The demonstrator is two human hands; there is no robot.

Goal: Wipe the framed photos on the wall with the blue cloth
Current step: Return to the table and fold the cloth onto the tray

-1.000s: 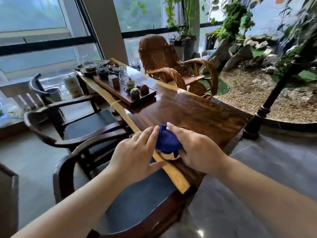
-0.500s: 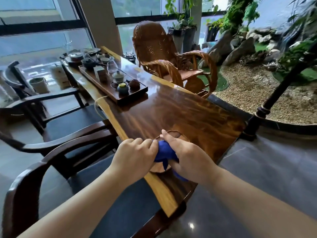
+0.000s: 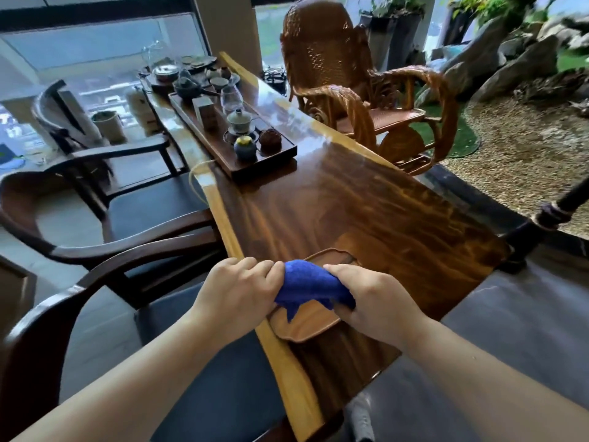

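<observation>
The blue cloth (image 3: 310,287) is bunched between both my hands, just above a small wooden tray (image 3: 306,323) at the near end of the long wooden table (image 3: 366,212). My left hand (image 3: 237,293) grips the cloth's left end with curled fingers. On the right end my right hand (image 3: 371,299) is closed, knuckles up. No framed photos or wall are in view.
A dark tea tray (image 3: 236,141) with cups and pots sits farther along the table. Dark armchairs (image 3: 105,224) stand to the left, one right under my left arm. A wicker rocking chair (image 3: 347,78) is across the table. A gravel rock garden (image 3: 522,148) lies at right.
Both hands with the cloth have dropped lower over the small tray, and the cloth now stretches wider between them. The view has moved closer along the table.
</observation>
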